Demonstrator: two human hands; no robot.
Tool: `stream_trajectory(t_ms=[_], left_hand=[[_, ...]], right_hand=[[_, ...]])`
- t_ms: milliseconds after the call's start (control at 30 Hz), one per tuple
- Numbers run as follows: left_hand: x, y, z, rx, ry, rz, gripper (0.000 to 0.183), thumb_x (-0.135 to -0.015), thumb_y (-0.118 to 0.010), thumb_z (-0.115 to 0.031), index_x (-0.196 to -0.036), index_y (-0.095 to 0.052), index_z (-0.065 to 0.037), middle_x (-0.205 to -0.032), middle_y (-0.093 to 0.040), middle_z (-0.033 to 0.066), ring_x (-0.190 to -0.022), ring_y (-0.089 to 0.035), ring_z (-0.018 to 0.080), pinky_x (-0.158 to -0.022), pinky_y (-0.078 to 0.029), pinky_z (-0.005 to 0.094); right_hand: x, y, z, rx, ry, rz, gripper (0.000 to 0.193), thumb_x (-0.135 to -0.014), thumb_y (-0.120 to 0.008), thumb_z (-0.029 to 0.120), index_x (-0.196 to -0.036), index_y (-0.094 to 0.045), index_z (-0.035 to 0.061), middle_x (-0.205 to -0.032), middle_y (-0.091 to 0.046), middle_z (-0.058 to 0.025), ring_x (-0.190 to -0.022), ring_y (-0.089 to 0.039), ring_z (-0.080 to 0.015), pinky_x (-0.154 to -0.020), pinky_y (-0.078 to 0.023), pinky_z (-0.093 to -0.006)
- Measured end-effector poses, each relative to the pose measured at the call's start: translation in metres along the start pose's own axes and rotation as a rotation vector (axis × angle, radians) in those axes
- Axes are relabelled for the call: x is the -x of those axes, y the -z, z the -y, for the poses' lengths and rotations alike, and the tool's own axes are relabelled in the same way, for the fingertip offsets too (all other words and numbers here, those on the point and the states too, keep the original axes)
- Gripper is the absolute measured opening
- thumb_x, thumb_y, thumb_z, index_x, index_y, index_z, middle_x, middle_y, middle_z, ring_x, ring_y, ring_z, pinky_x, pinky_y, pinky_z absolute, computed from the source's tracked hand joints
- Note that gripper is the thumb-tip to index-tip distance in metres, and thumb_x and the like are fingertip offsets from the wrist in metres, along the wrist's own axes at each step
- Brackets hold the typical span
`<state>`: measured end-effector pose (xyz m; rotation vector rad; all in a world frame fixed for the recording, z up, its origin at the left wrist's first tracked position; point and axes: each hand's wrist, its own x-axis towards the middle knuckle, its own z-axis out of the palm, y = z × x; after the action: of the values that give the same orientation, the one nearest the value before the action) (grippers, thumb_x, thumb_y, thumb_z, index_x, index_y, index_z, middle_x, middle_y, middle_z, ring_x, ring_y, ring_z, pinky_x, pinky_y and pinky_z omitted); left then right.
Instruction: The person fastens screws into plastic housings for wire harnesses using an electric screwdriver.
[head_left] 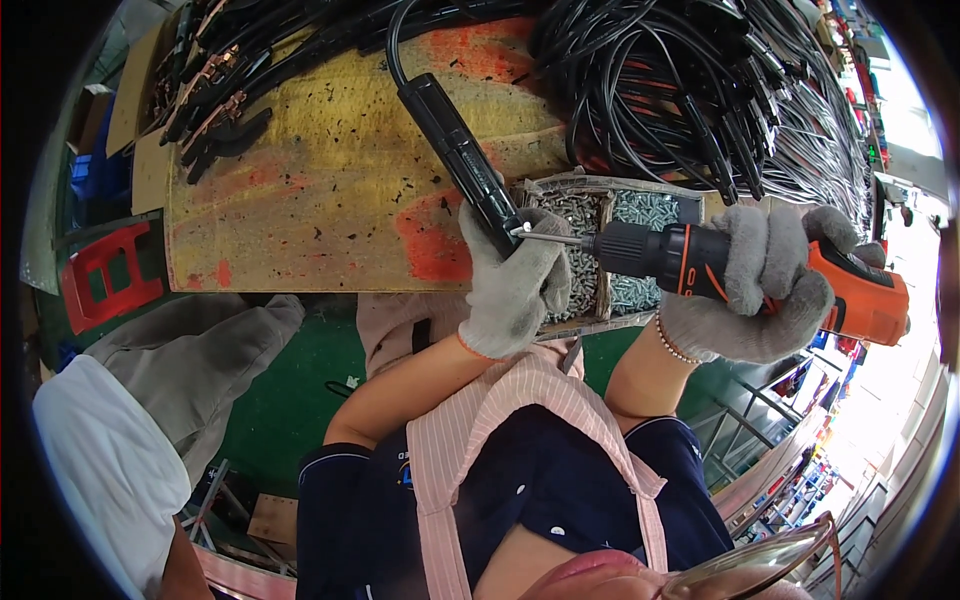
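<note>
My left hand [508,290], in a grey knit glove, is closed around the lower end of a long black plastic handle [450,140]. A black cable runs out of the handle's upper end. My right hand [765,285], gloved too, grips an orange and black power screwdriver [640,250] lying nearly level. Its thin metal bit [555,238] points left and meets the handle's lower end, beside my left fingers. Whether a screw sits at the tip is too small to tell. Under both hands stands a divided box [600,325] of loose screws.
The worn wooden tabletop [330,190] carries red and yellow stains. Coiled black cables [640,110] pile up at the far right. Several black clamps with copper parts [205,90] lie at the far left. A red plastic frame [115,275] hangs by the left edge. Another person's sleeve [110,460] is close by.
</note>
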<state>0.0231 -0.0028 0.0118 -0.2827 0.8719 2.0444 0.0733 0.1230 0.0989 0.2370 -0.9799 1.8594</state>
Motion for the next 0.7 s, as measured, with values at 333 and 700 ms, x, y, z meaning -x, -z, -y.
stream_trajectory(t_ms=[333, 700], left_hand=[[-0.001, 0.002, 0.002, 0.046, 0.054, -0.027, 0.064, -0.090, -0.056, 0.000, -0.138, -0.025, -0.030, -0.085, -0.057, 0.0014, -0.048, -0.053, 0.0096, -0.040, -0.046, 0.0249], [-0.005, 0.011, 0.010, -0.004, 0.058, 0.006, 0.064, -0.087, -0.056, 0.005, -0.134, -0.027, -0.028, -0.097, -0.055, 0.0032, -0.056, -0.056, 0.0118, -0.046, -0.048, 0.0256]], right_hand=[[0.001, -0.010, -0.003, 0.061, 0.065, -0.090, 0.044, -0.081, -0.051, -0.001, -0.124, -0.042, 0.0029, -0.060, -0.041, 0.0000, -0.041, -0.036, -0.0080, -0.035, -0.039, -0.0171], [0.000, -0.014, -0.007, 0.139, 0.001, 0.027, 0.045, -0.080, -0.049, 0.003, -0.124, -0.041, 0.0049, -0.058, -0.040, -0.0003, -0.037, -0.036, -0.0084, -0.034, -0.037, -0.0179]])
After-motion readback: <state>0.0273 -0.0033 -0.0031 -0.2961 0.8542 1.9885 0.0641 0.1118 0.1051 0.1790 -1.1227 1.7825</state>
